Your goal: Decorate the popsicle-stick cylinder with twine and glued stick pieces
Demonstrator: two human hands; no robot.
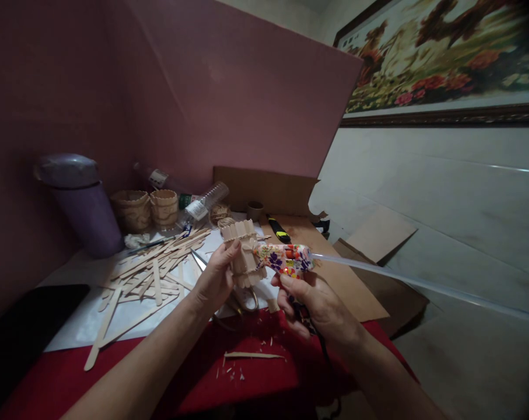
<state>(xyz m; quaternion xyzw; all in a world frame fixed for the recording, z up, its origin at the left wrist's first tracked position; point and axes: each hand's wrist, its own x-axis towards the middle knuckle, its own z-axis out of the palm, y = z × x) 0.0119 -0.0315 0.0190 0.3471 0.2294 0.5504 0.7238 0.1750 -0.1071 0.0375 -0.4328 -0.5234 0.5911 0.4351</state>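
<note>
My left hand (215,275) is closed round a small round holder made of upright wooden sticks (243,252), lifted above the table. My right hand (313,303) grips a floral-patterned hot glue gun (286,258). Its nozzle touches the right side of the stick holder. A long clear glue stick (404,279) juts out of the gun's back toward the right. The gun's dark cord hangs down under my right wrist.
A pile of loose wooden sticks (153,274) lies on white paper over a red cloth (255,373). Behind it stand a purple flask (83,201), two small woven baskets (147,209), plastic bottles (200,205), twine and a black-yellow cutter (279,231) on cardboard. A dark phone (25,324) lies at left.
</note>
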